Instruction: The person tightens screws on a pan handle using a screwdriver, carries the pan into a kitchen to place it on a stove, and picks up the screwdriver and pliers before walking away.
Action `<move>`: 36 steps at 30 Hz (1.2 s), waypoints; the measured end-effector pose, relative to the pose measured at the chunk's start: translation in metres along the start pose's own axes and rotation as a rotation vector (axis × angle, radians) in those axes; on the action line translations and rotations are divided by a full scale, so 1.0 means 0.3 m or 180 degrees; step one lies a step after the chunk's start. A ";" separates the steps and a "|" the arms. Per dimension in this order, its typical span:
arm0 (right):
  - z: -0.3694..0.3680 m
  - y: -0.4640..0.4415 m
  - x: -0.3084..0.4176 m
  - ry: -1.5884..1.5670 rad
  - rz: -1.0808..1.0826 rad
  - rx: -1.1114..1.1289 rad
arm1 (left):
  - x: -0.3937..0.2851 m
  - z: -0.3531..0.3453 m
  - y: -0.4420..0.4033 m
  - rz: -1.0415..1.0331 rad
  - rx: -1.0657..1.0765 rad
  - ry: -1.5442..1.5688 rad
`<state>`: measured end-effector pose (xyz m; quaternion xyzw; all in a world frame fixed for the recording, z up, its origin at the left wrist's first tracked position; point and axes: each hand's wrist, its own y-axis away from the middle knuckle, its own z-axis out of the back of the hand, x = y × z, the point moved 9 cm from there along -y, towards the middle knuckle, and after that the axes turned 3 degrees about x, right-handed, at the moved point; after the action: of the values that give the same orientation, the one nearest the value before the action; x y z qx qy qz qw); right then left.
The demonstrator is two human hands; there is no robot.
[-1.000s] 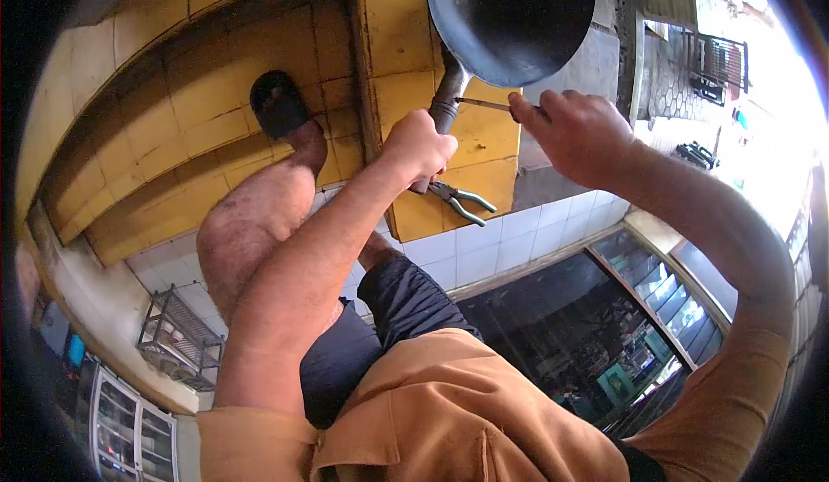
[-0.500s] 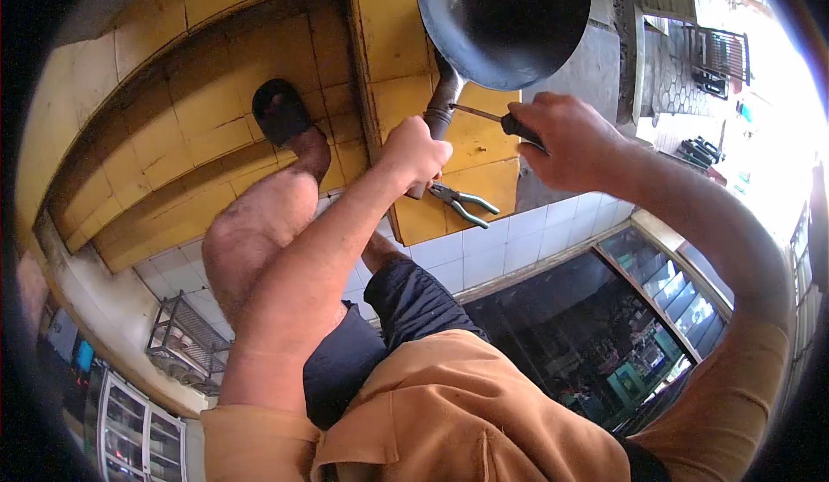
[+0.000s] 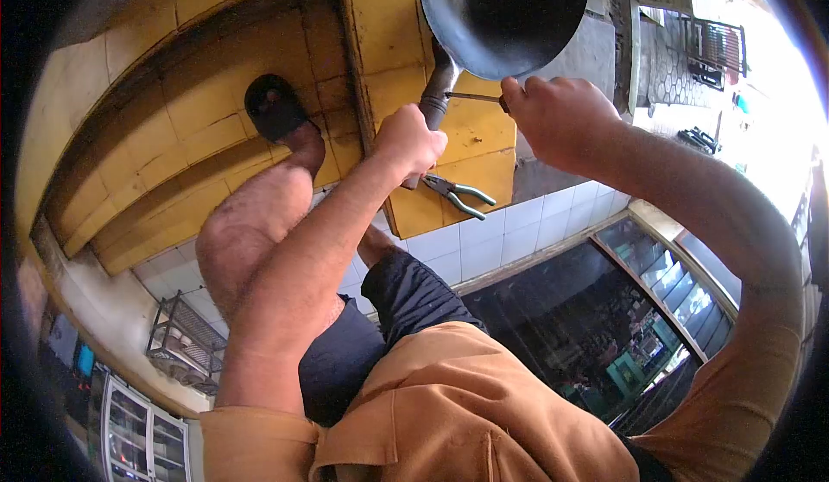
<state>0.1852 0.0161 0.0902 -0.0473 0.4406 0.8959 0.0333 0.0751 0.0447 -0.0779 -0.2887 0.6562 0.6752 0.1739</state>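
Note:
A dark frying pan lies at the top of the view, its handle pointing down toward me. My left hand is wrapped round the lower part of that handle. In my right hand is a screwdriver, its grip mostly hidden by my closed fingers. The shaft runs left, and its tip meets the side of the handle near the pan. Pliers with pale green grips lie partly spread on the yellow tiles, just below my left hand. A small screw is on the tiles between my hands.
The yellow tiled ledge ends at a white tiled wall face. My foot in a dark sandal rests on yellow tiled steps at left. A wire rack stands lower left, and a dark glass window is at lower right.
My right hand has shifted slightly up, and more of it now covers the screwdriver grip. The screwdriver lies closer to level. My left hand keeps its hold on the handle.

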 end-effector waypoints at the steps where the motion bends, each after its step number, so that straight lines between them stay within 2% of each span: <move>1: -0.010 -0.004 -0.013 -0.0247 -0.0067 0.0133 | -0.004 0.002 -0.002 -0.0030 0.0019 -0.0048; 4: -0.010 -0.016 -0.024 -0.0627 -0.0184 0.0212 | 0.014 0.010 -0.015 -0.0105 -0.0160 -0.0339; 7: -0.030 -0.036 -0.045 -0.1209 -0.0318 0.0329 | 0.021 -0.006 -0.003 0.0081 0.0058 -0.0109; 8: -0.040 -0.038 -0.047 -0.1219 -0.0326 0.0337 | 0.034 -0.016 -0.008 0.0084 0.0071 -0.0115; 10: -0.060 -0.050 -0.035 -0.1112 -0.0183 0.0385 | 0.027 0.007 -0.025 -0.0270 -0.0334 -0.0553; 13: -0.074 -0.081 -0.032 -0.1255 -0.0071 0.0394 | 0.039 0.007 -0.036 -0.0229 -0.0369 -0.0652; 17: -0.028 -0.079 -0.078 -0.1562 -0.0318 0.0098 | 0.010 0.027 0.004 0.0075 -0.0057 -0.0478; 19: -0.047 -0.018 -0.067 -0.1096 -0.0272 0.0157 | 0.002 0.001 0.010 0.0024 0.0063 0.0351; 20: -0.062 0.020 -0.059 -0.1093 -0.0268 0.0156 | 0.001 -0.003 0.009 0.0024 0.0059 0.0354; 22: 0.039 0.078 0.038 -0.0517 0.0657 -0.0767 | -0.005 -0.014 0.013 0.0144 0.0227 0.0338; 23: -0.005 0.063 0.027 -0.0085 0.0577 -0.0309 | -0.003 -0.022 0.023 0.0176 0.0249 0.0339; 24: 0.013 0.057 0.008 -0.0102 0.0578 -0.0303 | -0.009 -0.020 0.023 0.0209 0.0257 0.0284; 26: 0.044 0.047 -0.009 0.0909 0.0686 -0.0444 | -0.020 -0.013 0.021 0.0220 0.0249 0.0238; 28: 0.046 0.035 -0.004 0.0971 0.0642 -0.0403 | -0.022 -0.016 0.025 0.0204 0.0265 0.0252; 36: 0.074 0.045 0.058 0.1417 0.1072 -0.1379 | -0.020 -0.005 0.023 0.0307 0.0257 0.0168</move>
<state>0.1653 0.0258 0.1122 -0.1741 0.2384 0.9292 -0.2226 0.0756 0.0435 -0.0686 -0.2672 0.7004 0.6479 0.1354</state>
